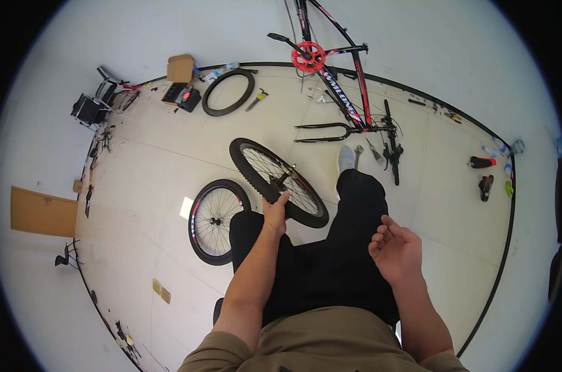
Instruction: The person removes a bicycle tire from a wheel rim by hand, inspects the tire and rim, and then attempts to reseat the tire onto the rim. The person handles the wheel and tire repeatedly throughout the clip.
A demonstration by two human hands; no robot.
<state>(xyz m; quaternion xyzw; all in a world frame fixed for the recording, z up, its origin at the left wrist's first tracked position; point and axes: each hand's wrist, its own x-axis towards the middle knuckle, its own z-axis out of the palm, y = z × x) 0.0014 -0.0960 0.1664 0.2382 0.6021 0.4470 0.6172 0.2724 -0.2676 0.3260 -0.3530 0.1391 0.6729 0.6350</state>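
Note:
My left hand (275, 214) grips the near edge of a bicycle wheel (244, 162) with a black knobby tire, which stands tilted between my knees. The wheel's hub and spokes face partly up. Over my right thigh hangs my right hand (397, 251), palm up with loosely curled fingers and nothing seen in it. Flat on the floor beside my left knee is a second bicycle wheel (197, 239) with a tire on its rim. Beyond my feet a black and red bicycle frame (338, 93) rests with its fork and a red chainring (308, 57).
A loose tire (208, 102), a yellow-handled tool (257, 99) and an open cardboard box (180, 69) lie toward the far left. Handlebars (392, 146) and a wrench (358, 150) are near my foot. Pedals, bottles and a red-black saddle-like part (481, 162) sit at the right wall.

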